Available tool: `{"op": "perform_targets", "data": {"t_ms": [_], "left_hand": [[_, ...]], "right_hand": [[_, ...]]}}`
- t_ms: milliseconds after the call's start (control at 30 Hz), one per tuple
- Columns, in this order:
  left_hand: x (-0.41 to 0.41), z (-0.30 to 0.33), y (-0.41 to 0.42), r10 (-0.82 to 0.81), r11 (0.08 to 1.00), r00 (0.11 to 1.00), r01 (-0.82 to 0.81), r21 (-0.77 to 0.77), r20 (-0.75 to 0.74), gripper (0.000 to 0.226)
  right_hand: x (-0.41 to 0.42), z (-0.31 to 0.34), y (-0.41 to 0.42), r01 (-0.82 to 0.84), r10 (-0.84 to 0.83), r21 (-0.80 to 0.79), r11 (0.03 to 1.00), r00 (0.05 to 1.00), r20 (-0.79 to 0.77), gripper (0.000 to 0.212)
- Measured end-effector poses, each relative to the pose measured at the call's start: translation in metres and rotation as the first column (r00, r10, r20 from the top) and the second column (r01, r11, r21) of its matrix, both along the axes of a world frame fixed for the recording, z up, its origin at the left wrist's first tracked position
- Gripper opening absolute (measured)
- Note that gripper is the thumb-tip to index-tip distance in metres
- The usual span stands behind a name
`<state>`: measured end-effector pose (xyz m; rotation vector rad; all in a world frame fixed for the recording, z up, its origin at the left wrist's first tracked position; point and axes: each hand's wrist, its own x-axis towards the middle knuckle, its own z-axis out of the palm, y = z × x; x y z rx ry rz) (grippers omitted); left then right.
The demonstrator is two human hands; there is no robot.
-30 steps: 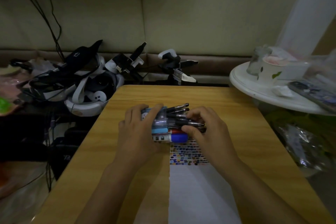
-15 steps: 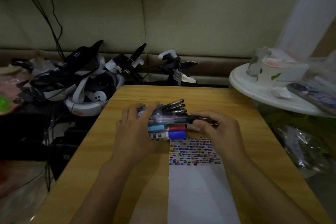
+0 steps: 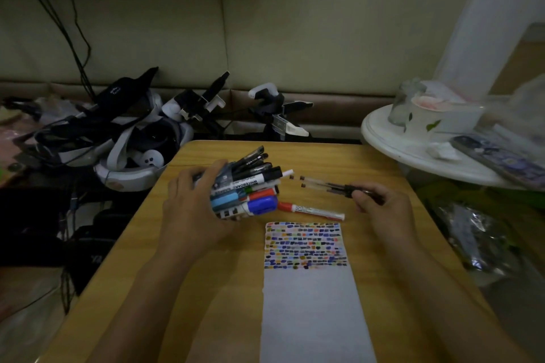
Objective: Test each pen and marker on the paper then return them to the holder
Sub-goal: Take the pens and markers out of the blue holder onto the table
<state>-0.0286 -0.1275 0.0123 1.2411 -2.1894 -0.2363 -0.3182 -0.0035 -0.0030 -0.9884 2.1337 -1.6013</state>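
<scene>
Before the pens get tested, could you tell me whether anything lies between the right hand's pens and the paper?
Nothing blocks them. The right hand holds the clear pens beyond the paper; a red marker lies nearby, left of the hand.

One wide-angle camera sits on my head, looking forward and down. It takes in my forearms and both hands close below, the wooden table (image 3: 368, 162) right before me, and beyond it the wall straight ahead. The frame's edges bend. No second view shares this scene.
</scene>
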Motion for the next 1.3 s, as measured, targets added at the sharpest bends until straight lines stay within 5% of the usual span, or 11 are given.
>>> {"op": "perform_targets", "data": {"t_ms": [267,533,767,933,1300], "left_hand": [[0.005,-0.002,-0.001,-0.018,0.999,0.999,0.02,0.034,-0.04,0.112],[0.008,-0.003,-0.003,-0.056,0.998,0.995,0.059,0.037,-0.078,0.113],[0.008,-0.001,-0.003,-0.046,0.996,0.995,0.052,0.066,-0.087,0.115],[0.007,-0.001,-0.003,-0.045,0.997,0.996,0.051,0.065,-0.081,0.117],[0.007,-0.001,-0.003,-0.052,0.997,0.997,0.056,0.058,-0.058,0.116]], "right_hand": [[-0.001,-0.022,-0.022,-0.164,0.185,0.107,0.981,0.954,-0.234,0.021],[-0.003,-0.031,-0.025,-0.262,0.311,0.192,0.946,0.899,-0.309,0.024],[-0.004,-0.036,-0.027,-0.291,0.355,0.23,0.929,0.874,-0.331,0.033],[-0.003,-0.035,-0.026,-0.303,0.372,0.235,0.924,0.856,-0.359,0.016],[-0.004,-0.031,-0.025,-0.37,0.451,0.291,0.883,0.84,-0.302,0.033]]}}
